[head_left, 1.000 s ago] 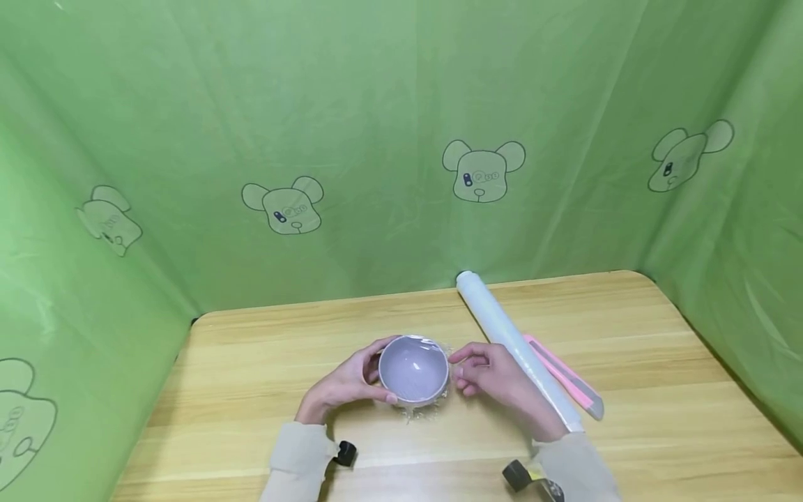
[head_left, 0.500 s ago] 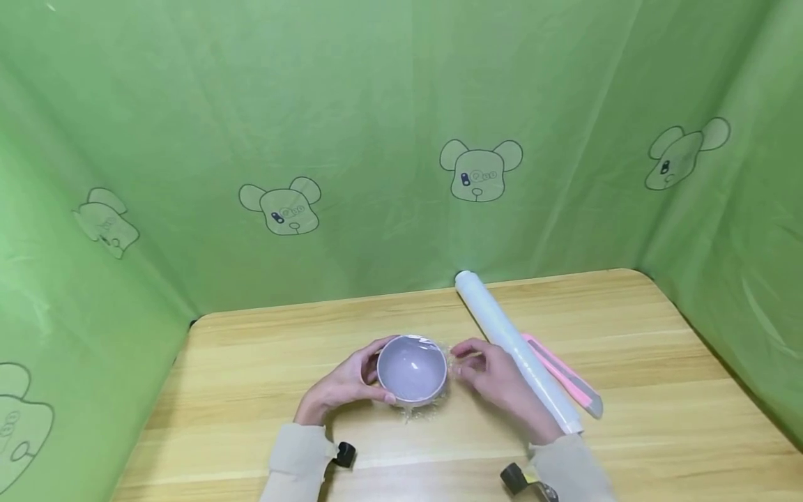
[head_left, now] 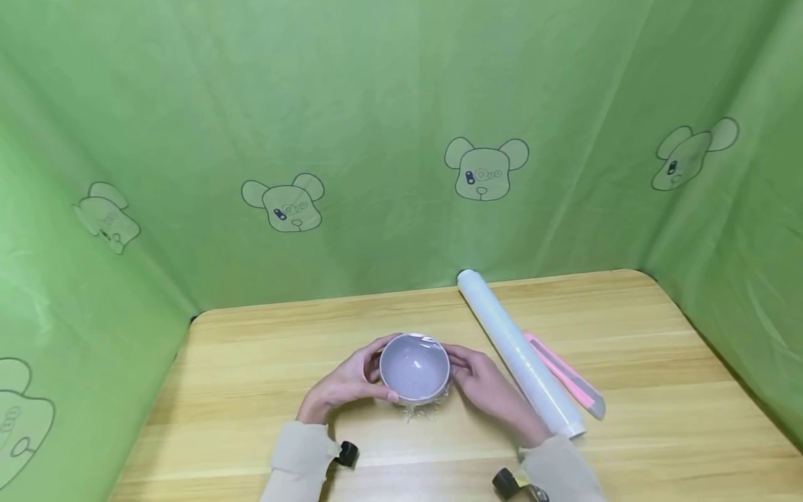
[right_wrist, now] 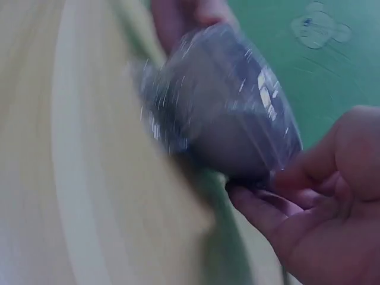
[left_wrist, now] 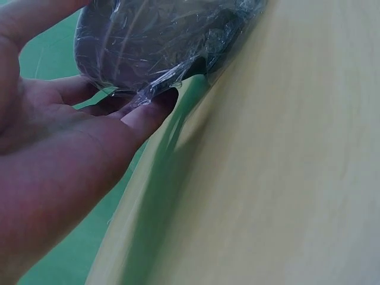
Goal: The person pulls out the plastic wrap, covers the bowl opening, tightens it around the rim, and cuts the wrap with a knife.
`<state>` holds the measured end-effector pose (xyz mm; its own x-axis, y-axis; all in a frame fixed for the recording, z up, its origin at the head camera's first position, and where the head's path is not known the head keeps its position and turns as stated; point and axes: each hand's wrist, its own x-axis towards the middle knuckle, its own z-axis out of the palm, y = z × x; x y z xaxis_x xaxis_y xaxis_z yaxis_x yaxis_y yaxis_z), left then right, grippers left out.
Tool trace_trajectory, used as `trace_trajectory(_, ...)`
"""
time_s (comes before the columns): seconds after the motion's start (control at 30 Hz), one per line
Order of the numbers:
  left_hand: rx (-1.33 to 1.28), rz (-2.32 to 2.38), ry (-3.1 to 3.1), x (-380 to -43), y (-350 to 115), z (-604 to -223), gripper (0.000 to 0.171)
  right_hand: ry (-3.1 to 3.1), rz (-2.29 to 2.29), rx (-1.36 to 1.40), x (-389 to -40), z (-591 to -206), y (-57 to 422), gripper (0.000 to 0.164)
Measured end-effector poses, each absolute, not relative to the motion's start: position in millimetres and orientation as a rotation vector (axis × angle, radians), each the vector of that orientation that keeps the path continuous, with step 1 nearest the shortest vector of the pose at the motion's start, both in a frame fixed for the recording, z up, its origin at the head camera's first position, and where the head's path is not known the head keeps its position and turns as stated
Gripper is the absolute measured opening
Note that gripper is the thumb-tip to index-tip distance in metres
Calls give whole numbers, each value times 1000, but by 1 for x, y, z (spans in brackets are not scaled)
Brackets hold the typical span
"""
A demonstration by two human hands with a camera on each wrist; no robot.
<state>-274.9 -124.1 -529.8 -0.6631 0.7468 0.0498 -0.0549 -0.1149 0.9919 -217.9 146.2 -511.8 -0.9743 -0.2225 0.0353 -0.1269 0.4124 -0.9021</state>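
A lavender bowl [head_left: 414, 369] stands in the middle of the head view, its mouth covered with clear cling film [left_wrist: 148, 44]. Crumpled film edges [head_left: 417, 411] hang below its rim at the front. My left hand [head_left: 345, 380] grips the bowl's left side, thumb at the front and fingers behind. On the opposite side, my right hand [head_left: 482, 385] has its thumb and curled fingers on the bowl's lower wall and film. In the right wrist view, the right fingers [right_wrist: 261, 214] reach beneath the bowl [right_wrist: 231, 142]; their exact hold on the film is partly hidden.
A roll of cling film [head_left: 517, 348] lies slantwise on the wooden table [head_left: 251, 362], right of the bowl. Beside it lies a pink and grey utility knife [head_left: 567, 376]. Green sheeting [head_left: 376, 139] hangs around the table's back and sides.
My right hand has moved left from the loose film edge onto the bowl's right side. My left hand keeps its grip, and the bowl stays nearly in place.
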Motion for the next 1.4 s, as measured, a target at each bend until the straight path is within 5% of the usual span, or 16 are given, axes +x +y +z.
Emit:
trace_trajectory(0.23,747,1835,1620,-274,-122,-531,112,2149,-1843,-261,-218,-509,160,60)
trace_trajectory(0.43,740,1821,1681,-272,-119,-530,111,2078,-1906,-43,-215,-494,173,41)
trace_trajectory(0.93,760,1795,1719,-275,-116,-525,108,2361,-1709,-141,-214,-493,167,6)
trace_trajectory(1.4,721,1840,1743,-272,-119,-529,108,2467,-1512,-319,-208,-493,169,18)
